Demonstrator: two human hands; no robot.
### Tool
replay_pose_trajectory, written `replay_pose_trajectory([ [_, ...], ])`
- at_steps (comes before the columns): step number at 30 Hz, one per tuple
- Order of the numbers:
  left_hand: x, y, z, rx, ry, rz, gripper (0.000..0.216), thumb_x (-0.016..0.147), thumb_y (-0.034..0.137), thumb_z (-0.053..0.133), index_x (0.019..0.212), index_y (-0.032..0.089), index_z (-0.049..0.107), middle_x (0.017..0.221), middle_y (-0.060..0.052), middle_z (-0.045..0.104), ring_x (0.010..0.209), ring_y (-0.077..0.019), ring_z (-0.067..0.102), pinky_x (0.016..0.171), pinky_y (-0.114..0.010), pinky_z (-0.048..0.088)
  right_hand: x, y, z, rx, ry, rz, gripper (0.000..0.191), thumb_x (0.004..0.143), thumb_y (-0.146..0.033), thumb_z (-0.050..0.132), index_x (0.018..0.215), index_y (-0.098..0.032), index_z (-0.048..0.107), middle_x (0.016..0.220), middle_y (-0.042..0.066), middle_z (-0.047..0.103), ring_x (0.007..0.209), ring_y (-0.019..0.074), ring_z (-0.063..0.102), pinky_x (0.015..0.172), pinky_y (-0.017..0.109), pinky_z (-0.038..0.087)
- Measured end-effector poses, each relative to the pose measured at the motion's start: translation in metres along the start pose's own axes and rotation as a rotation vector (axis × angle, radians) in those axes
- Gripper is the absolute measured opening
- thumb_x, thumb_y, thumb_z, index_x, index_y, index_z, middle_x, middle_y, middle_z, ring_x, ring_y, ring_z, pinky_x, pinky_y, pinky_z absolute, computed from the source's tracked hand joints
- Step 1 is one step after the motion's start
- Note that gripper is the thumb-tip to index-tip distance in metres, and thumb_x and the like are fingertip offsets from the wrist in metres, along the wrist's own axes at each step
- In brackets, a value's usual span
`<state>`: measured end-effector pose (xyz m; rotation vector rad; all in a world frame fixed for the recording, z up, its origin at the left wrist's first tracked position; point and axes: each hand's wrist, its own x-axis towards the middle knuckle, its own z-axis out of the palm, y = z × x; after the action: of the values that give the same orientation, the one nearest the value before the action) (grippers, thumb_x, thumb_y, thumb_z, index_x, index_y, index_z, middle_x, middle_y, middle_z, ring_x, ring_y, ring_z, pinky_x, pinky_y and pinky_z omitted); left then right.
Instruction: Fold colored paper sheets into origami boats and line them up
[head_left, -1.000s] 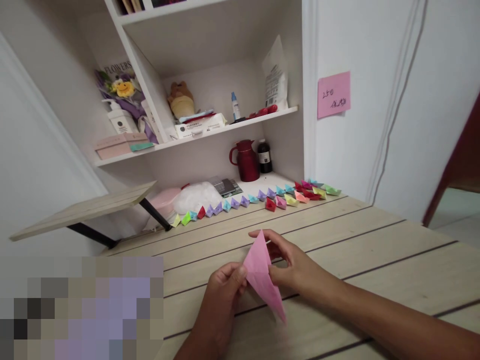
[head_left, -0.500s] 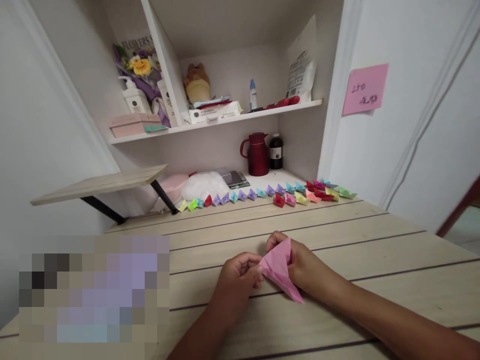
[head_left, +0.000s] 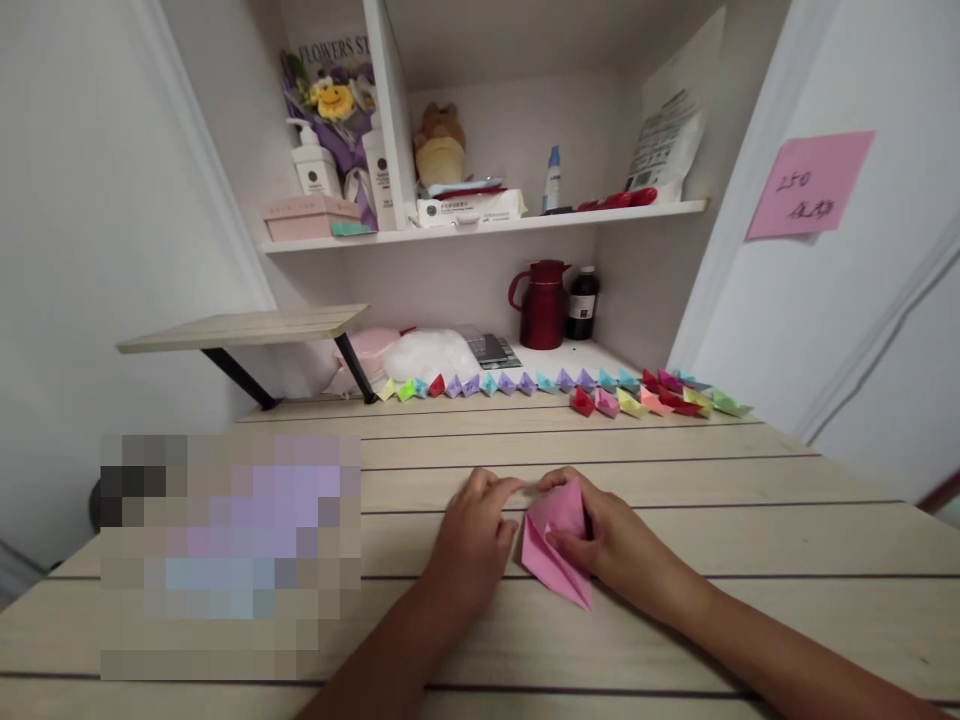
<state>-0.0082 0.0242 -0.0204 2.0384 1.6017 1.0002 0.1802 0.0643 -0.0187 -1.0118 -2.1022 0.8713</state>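
A folded pink paper [head_left: 553, 545] lies low over the wooden table [head_left: 675, 540], pointed end toward me. My right hand [head_left: 611, 535] grips its right side with curled fingers. My left hand [head_left: 474, 530] pinches the paper's upper left edge between thumb and fingertips. Both hands rest near the middle of the table.
A row of several small folded paper boats [head_left: 570, 385] in many colours lines the table's far edge. Behind stand a dark red jug [head_left: 541, 305], a dark bottle [head_left: 582, 302] and a shelf [head_left: 487, 222] with boxes and bottles. A pink note [head_left: 808, 185] sticks to the right wall. A blurred patch [head_left: 225, 555] covers the left.
The paper and both hands have come down from above the table to its surface. The view has shifted right and tilted, so the shelf sits more central.
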Motion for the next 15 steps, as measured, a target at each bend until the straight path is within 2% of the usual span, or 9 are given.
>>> replay_pose_trajectory([
  [2, 0.001, -0.006, -0.001, 0.005, 0.001, -0.015, 0.043, 0.074, 0.005, 0.054, 0.112, 0.024, 0.062, 0.105, -0.003, 0.055, 0.077, -0.0133, 0.056, 0.079, -0.028, 0.046, 0.000, 0.001, 0.000, 0.000, -0.017, -0.003, 0.030, 0.071, -0.014, 0.053, 0.100, -0.024, 0.054, 0.080, -0.003, 0.063, 0.071, 0.0175, 0.057, 0.065, 0.026, 0.042],
  [5, 0.001, -0.009, -0.001, 0.039, -0.028, 0.015, 0.032, 0.076, 0.008, 0.059, 0.103, 0.023, 0.065, 0.097, -0.001, 0.058, 0.081, -0.0148, 0.057, 0.078, -0.027, 0.045, 0.001, 0.002, 0.001, -0.080, 0.004, -0.019, 0.019, 0.069, -0.011, 0.052, 0.085, -0.022, 0.053, 0.075, -0.002, 0.060, 0.069, 0.0173, 0.055, 0.063, 0.026, 0.041],
  [7, 0.001, -0.007, 0.000, 0.110, -0.033, 0.030, 0.027, 0.077, 0.010, 0.061, 0.100, 0.024, 0.066, 0.094, -0.001, 0.059, 0.084, -0.0161, 0.058, 0.080, -0.029, 0.043, 0.002, 0.002, 0.000, -0.125, 0.002, -0.077, 0.024, 0.063, -0.003, 0.048, 0.077, -0.022, 0.052, 0.074, -0.002, 0.058, 0.070, 0.0169, 0.055, 0.063, 0.026, 0.040],
  [10, 0.001, -0.002, 0.001, 0.221, -0.040, 0.044, 0.024, 0.081, 0.014, 0.060, 0.100, 0.026, 0.066, 0.095, 0.000, 0.060, 0.086, -0.0171, 0.058, 0.083, -0.032, 0.040, 0.003, 0.002, -0.004, -0.137, -0.053, -0.156, 0.037, 0.054, 0.004, 0.043, 0.078, -0.021, 0.055, 0.081, 0.000, 0.060, 0.076, 0.0166, 0.056, 0.067, 0.026, 0.041],
  [12, 0.000, 0.000, 0.000, 0.276, -0.054, 0.071, 0.024, 0.083, 0.016, 0.059, 0.103, 0.027, 0.066, 0.096, -0.001, 0.060, 0.089, -0.0179, 0.057, 0.084, -0.033, 0.039, 0.003, 0.001, -0.008, -0.160, -0.109, -0.181, 0.039, 0.056, 0.005, 0.045, 0.081, -0.022, 0.059, 0.087, 0.001, 0.062, 0.082, 0.0176, 0.057, 0.072, 0.027, 0.042],
  [15, -0.002, 0.001, -0.003, 0.319, -0.081, 0.123, 0.029, 0.085, 0.016, 0.056, 0.109, 0.029, 0.065, 0.098, -0.002, 0.059, 0.095, -0.0190, 0.056, 0.085, -0.032, 0.039, 0.001, -0.002, -0.016, -0.281, -0.181, -0.233, 0.033, 0.066, 0.001, 0.051, 0.086, -0.024, 0.062, 0.093, 0.002, 0.064, 0.091, 0.0204, 0.057, 0.081, 0.032, 0.042],
])
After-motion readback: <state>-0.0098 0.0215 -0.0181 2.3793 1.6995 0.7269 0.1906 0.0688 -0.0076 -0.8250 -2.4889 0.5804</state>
